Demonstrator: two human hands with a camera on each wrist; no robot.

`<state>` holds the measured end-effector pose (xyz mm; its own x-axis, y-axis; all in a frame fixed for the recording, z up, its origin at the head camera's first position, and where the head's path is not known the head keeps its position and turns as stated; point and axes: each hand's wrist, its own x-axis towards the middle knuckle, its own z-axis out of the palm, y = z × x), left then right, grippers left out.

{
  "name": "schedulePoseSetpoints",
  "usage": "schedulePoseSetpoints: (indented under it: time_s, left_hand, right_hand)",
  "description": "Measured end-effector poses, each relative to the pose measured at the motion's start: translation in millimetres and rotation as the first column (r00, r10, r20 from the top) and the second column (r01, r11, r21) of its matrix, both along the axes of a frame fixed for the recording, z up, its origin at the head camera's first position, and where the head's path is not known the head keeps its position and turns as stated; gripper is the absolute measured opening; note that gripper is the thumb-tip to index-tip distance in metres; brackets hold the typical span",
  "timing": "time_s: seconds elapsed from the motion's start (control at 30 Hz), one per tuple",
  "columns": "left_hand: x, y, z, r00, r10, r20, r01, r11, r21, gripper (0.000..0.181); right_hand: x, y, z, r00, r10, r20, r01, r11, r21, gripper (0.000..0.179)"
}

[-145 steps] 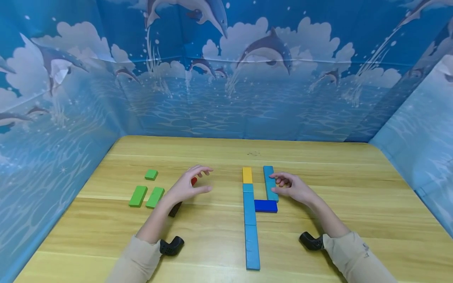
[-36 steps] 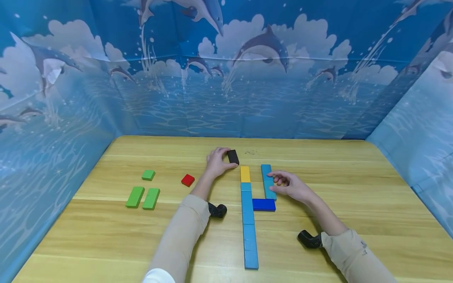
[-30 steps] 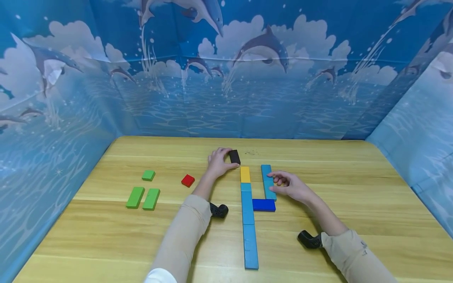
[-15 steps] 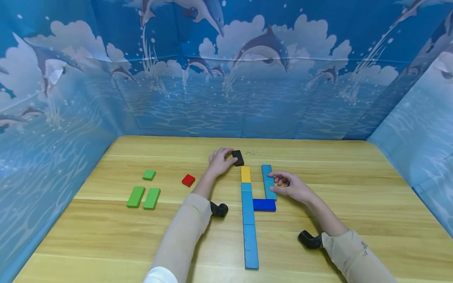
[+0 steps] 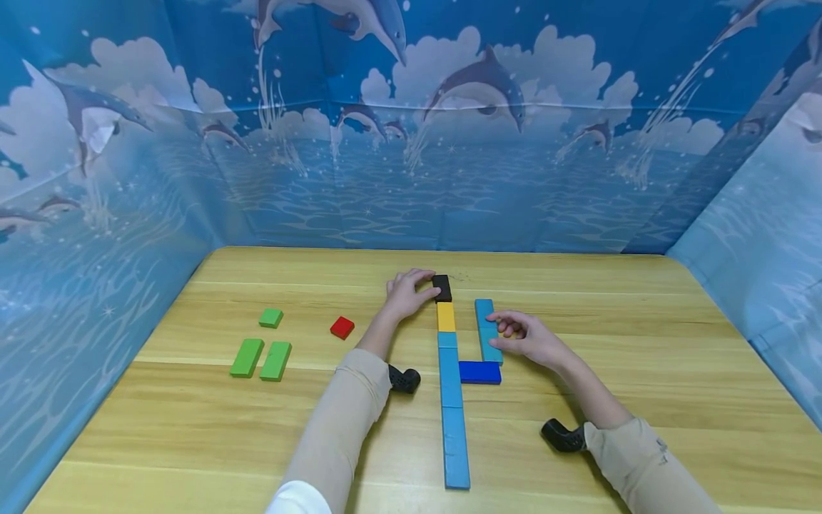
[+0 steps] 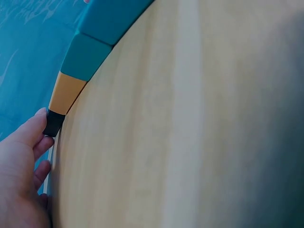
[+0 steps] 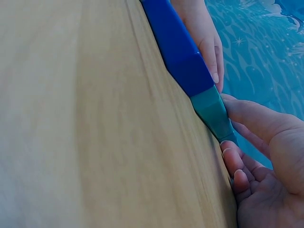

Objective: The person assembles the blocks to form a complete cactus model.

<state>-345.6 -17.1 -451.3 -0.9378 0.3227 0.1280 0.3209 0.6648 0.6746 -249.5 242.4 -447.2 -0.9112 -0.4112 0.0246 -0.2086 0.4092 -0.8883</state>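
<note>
On the wooden table, the left hand pinches the black block, abutting the yellow block's far end; the right hand touches and partly covers two light-blue blocks, its grip indeterminate. The dark blue block links that pair to the light-blue row. Only the head view shows three green blocks and the smaller red block.

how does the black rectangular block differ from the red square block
The black rectangular block is longer than the red square block.
The black block lines up against the yellow rectangular block, while the red block lies turned askew, apart from other blocks.
The left hand pinches the black block; no hand touches the red block.
Both appear to lie flat on the wood-grained table.
</note>
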Motion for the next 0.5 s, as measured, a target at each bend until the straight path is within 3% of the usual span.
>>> schedulePoseSetpoints:
  time_s: [0.5]
  left_hand:
    - [-0.3, -0.7, -0.6, 0.999, -0.048, -0.006, 0.048, 0.999, -0.025, 0.047]
  right_hand:
    - [0.0, 0.6, 0.1, 1.0, -0.004, -0.006, 0.004, 1.0, 0.003, 0.044]
